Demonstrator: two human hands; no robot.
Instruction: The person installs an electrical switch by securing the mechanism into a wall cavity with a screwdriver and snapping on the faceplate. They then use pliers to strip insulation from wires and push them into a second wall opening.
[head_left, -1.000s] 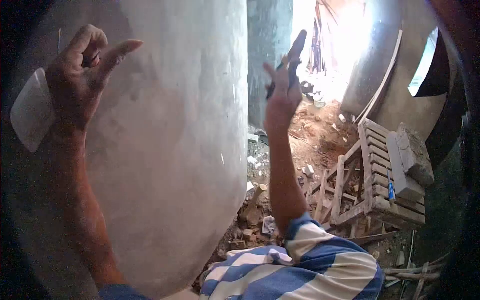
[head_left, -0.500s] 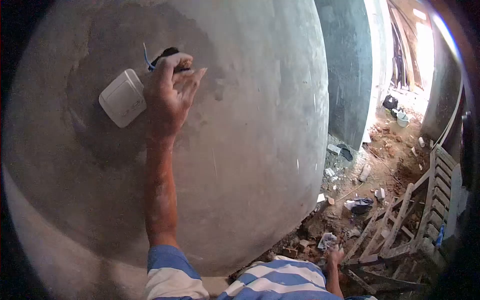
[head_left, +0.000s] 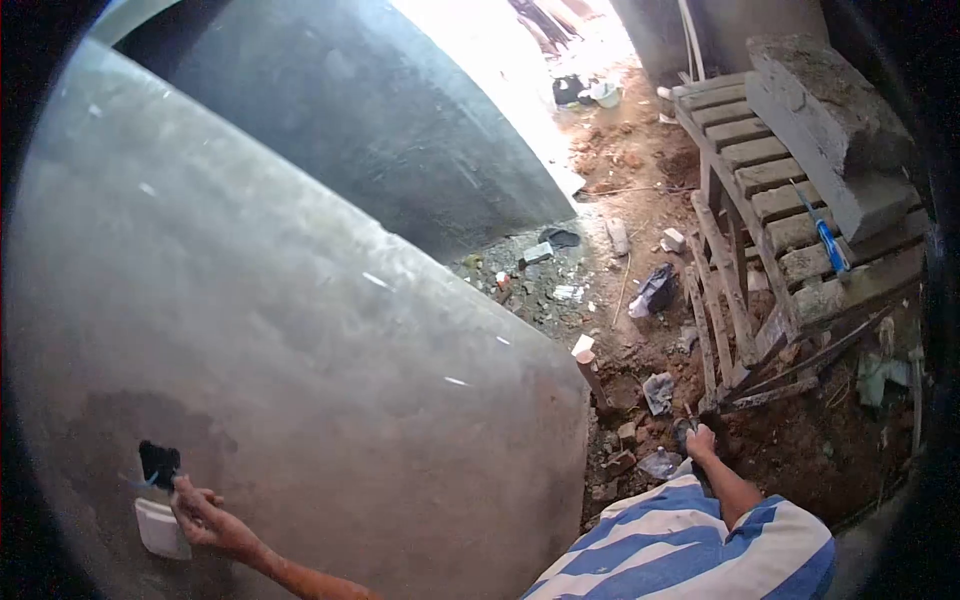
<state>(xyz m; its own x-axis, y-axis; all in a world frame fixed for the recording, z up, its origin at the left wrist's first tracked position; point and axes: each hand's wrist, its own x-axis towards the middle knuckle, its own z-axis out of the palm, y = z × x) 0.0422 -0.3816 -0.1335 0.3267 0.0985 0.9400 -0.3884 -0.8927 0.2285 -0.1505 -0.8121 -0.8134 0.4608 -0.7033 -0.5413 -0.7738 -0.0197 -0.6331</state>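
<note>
On the grey plastered wall (head_left: 300,330), a black box opening (head_left: 158,462) is set in a damp dark patch, with a thin blue wire (head_left: 140,483) coming out at its left. A white switch plate (head_left: 162,530) hangs just under the opening. My left hand (head_left: 212,518) is at the opening's lower right corner, thumb and fingers drawn together, overlapping the plate's edge. Low beside my striped shirt, my right hand (head_left: 703,440) is closed, with a thin dark piece sticking up by the fingers; I cannot tell what it is.
A slatted wooden bench (head_left: 770,165) on the right carries a concrete block (head_left: 830,110) and a blue-handled tool (head_left: 830,245). Rubble, a dark bag (head_left: 655,290) and a crumpled wrapper (head_left: 658,393) litter the dirt floor. A white bucket (head_left: 605,94) stands farther back.
My view has swung right and down, so the wall opening now sits at lower left and the bench shows fully. My left hand has shifted from over the opening to its lower right corner.
</note>
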